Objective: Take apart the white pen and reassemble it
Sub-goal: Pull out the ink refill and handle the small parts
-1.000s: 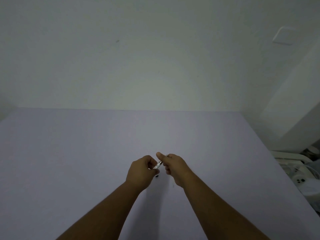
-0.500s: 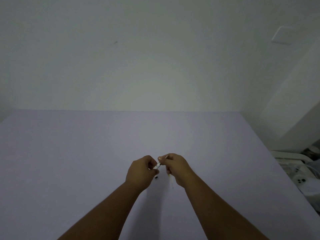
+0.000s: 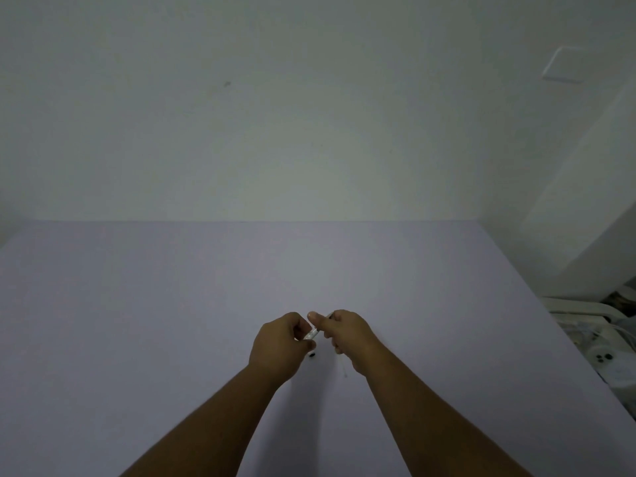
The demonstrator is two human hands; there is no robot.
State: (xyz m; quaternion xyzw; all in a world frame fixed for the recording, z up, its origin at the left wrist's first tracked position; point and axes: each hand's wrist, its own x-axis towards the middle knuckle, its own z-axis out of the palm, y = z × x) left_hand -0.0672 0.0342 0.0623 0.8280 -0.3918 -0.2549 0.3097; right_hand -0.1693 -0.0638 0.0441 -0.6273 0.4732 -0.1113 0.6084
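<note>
Your left hand [image 3: 280,346] and right hand [image 3: 346,333] meet just above the table [image 3: 137,321], close in front of you, knuckles almost touching. Between them runs the pen [image 3: 312,334], a short pale, shiny stretch of barrel slanting up toward the right; that is all of it you can see, since both ends vanish into your fists. Your left fingers curl in tight around its lower end, thumb pressed against the barrel. Your right fingers are closed round the upper end too, the thumb [image 3: 315,318] lying straight along the top with its nail facing the camera. A thin dark tip pokes out past your right knuckles at the far side, though it is too small to say what part it is.

Below the gap between your hands a small black piece [image 3: 311,355] lies on the table, apart from the pen. Just beside your right wrist a thin pale rod [image 3: 344,370] rests on the table, pointing toward you; whether your palm touches its far end cannot be told.

Beyond the table stands a plain wall [image 3: 309,115]. Off the right edge sits some white clutter [image 3: 599,342], dim and unclear.
</note>
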